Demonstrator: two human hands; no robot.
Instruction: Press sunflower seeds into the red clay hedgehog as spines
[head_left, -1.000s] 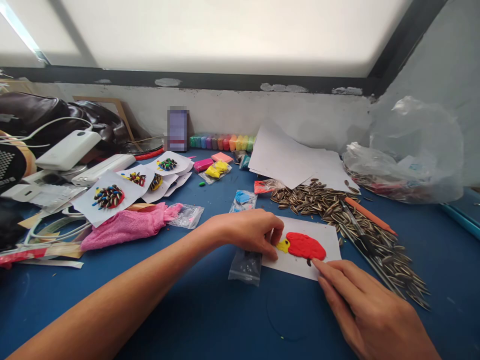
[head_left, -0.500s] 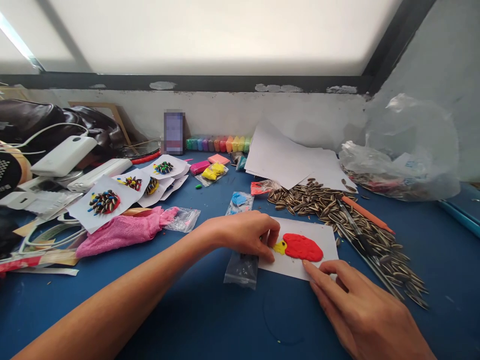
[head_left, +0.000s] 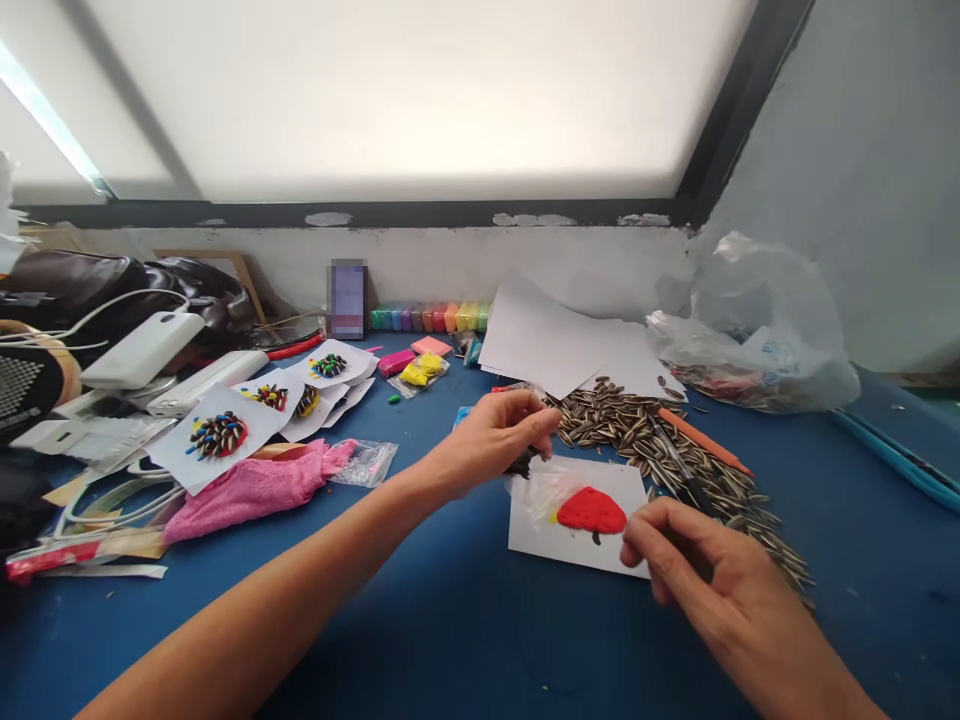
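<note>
My left hand [head_left: 506, 430] is closed on a small clear plastic bag [head_left: 551, 492]. The bag hangs blurred over the left part of a white card [head_left: 536, 545], with something dark near my fingers. On the card sits a flat red clay shape [head_left: 591, 510]; the bag mostly covers the yellow clay at its left end. A small black piece [head_left: 596, 538] shows at the red shape's lower edge. By the card's right edge, my right hand [head_left: 697, 570] has its thumb and fingers pinched together. Whatever they may hold is too small to make out.
Loose sunflower seeds [head_left: 600, 420] spread behind and right of the card, with an orange stick [head_left: 705, 442] and a pen [head_left: 679, 465] on them. White sheets [head_left: 540, 340] lie behind. Seed-covered clay cards [head_left: 262, 410] and a pink cloth [head_left: 251, 490] are left.
My left hand has picked up the plastic bag from beside the card and raised it over the card. My right hand has lifted off the red clay and pinched shut. A black piece now shows there.
</note>
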